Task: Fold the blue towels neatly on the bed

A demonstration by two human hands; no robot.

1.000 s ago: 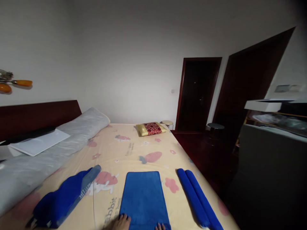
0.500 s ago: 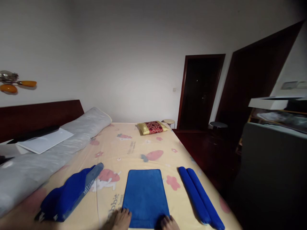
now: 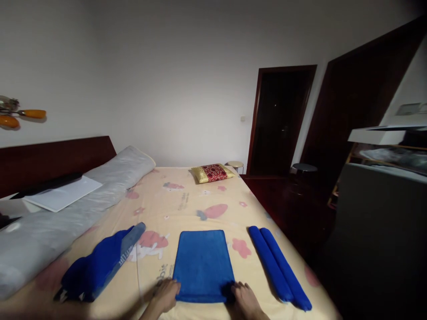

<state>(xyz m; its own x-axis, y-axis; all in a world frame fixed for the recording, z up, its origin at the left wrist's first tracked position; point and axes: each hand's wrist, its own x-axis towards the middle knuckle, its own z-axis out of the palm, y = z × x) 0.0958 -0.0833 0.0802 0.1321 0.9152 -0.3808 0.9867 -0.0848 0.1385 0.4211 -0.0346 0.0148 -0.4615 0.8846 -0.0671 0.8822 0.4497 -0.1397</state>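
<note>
A flat rectangular blue cloth [image 3: 204,266], soft like a towel, lies on the bed in front of me. My left hand [image 3: 166,296] has its fingers curled at the near left corner. At the near right corner, my right hand [image 3: 246,300] is bent around the edge, with its fingertips partly in shadow. To the right, two long blue rolls [image 3: 275,266] lie side by side. A crumpled blue and grey cloth [image 3: 100,264] with pale lettering rests to the left.
The bed has a printed cream sheet [image 3: 187,213]. A grey bolster-like roll [image 3: 110,180] runs along the headboard [image 3: 60,155], with white flat items [image 3: 63,195] on it. A gold and red pillow [image 3: 213,173] sits at the far edge. A dark cabinet [image 3: 376,235] stands right.
The view has tilted down slightly. My hands have shifted outward from the top of the blue cloth to its near corners. The rolls and the crumpled cloth keep their places on the bed.
</note>
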